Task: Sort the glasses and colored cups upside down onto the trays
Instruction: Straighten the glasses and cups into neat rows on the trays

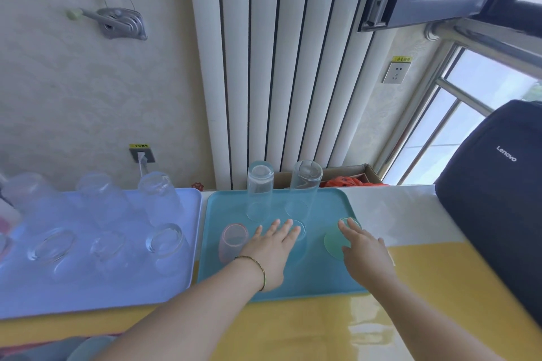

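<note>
On the teal tray's (293,287) right side, the right hand (363,249) is touching the green cup (333,240) with extended fingers, the left hand (269,246) hovering flat and empty; placement appears to be concluding, calling for a clean release.

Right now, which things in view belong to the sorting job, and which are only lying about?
Job: teal tray, lavender tray, pink cup, green cup, two tall clear glasses on the teal tray, other glasses on the lavender tray.
Lying about: black backpack, cardboard box, wall socket, white radiator.
</note>
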